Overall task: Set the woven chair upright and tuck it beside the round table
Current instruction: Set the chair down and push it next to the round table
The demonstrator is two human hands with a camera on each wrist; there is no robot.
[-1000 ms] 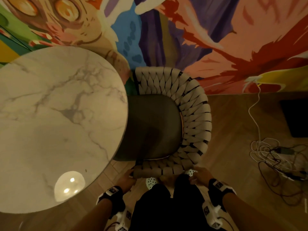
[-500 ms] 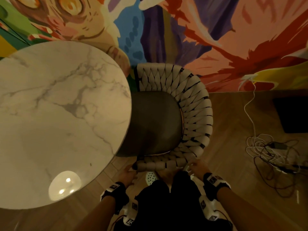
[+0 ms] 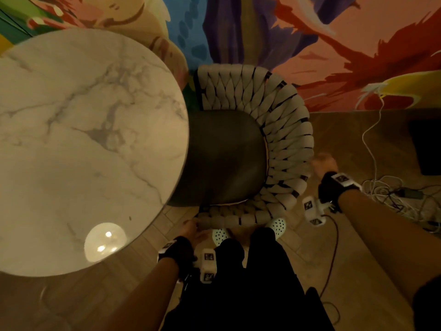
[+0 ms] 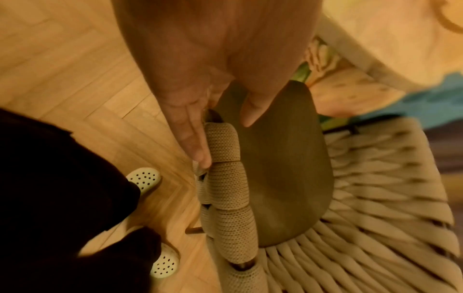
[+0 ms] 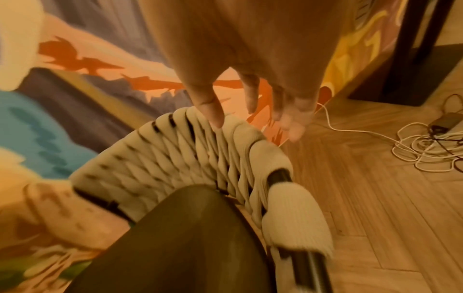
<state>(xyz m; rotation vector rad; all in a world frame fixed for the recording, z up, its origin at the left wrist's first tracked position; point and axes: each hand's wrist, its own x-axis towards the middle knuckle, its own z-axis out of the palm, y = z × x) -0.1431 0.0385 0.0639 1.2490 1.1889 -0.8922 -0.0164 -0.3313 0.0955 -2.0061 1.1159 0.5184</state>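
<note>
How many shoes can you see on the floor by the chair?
2: the left shoe and the right shoe, both beside the woven chair, partly covered by the person's dark trousers.

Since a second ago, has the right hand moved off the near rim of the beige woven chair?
Yes. The right hand has left the near rim and now hangs open beside the beige woven chair, farther toward the painted wall.

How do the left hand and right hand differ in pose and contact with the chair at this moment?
The left hand lies with straight fingers against the chair arm's near end; the right hand hangs off the chair, beside its outer curve. The left hand sits low by the person's shoes; the right hand is further forward, toward the wall. Both are open and grip nothing.
</note>
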